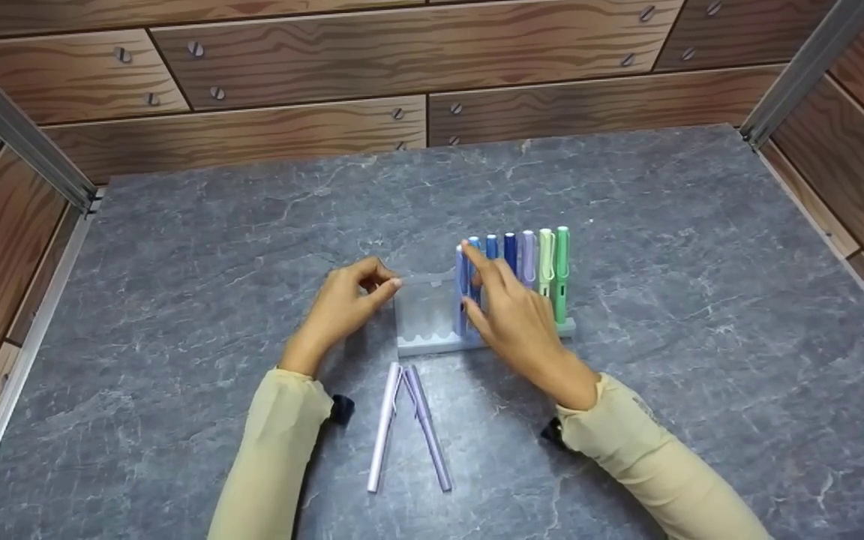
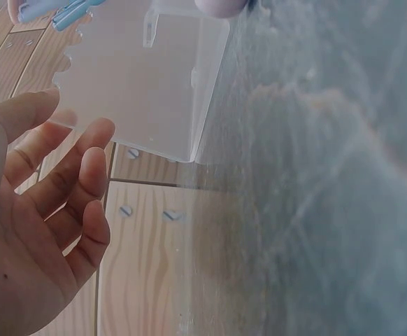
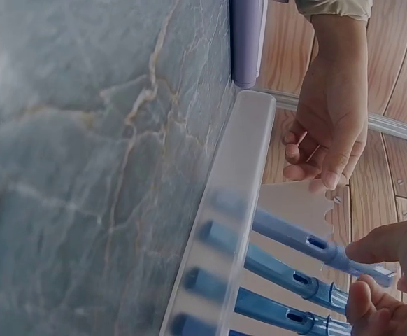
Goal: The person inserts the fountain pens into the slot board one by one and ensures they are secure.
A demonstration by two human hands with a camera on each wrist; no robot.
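Observation:
A clear pen stand [image 1: 426, 307] with a notched ledge stands upright on the table. At its upper left corner, the left hand [image 1: 348, 300] pinches the edge between thumb and finger; the other fingers are loosely bent in the left wrist view. The right hand [image 1: 518, 319] is at the leftmost standing pen, a light blue pen [image 3: 294, 234], with its thumb on the cap and a finger by the top end. Blue pens [image 3: 273, 269], a navy pen [image 1: 510, 246], a lavender pen [image 1: 528, 251], a pale green pen [image 1: 546, 255] and a green pen [image 1: 562, 259] stand in a row beside it.
In front of the stand, a pale lilac pen [image 1: 382, 435] and a purple pen [image 1: 430, 435] lie on the grey marbled table [image 1: 177, 337], their far ends close together. Wood-patterned walls [image 1: 327, 60] and metal posts [image 1: 807, 75] border the table.

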